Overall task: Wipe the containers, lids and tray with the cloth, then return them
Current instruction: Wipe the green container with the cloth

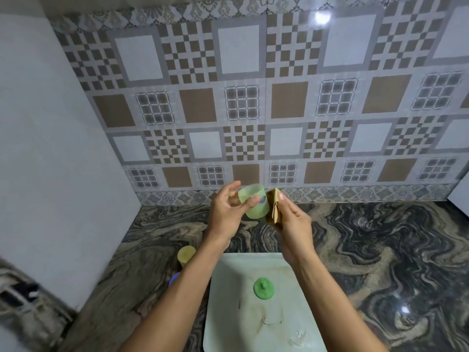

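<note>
The left hand point(224, 212) holds a pale green container point(253, 202) above the counter, thumb across its side, fingers curled behind. The right hand point(291, 222) pinches a folded brown cloth point(273, 208) against the container's right wall. A green lid point(264, 287) lies on the pale tray point(299, 313) below.

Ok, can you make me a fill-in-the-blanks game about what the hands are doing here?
The left hand holds the pale green container; the right hand holds a folded ____ cloth. The lid lying on the pale tray is ____. The yellow container stands on the marbled counter, on the tray's ____ side.
Missing words: brown; green; left.
</note>
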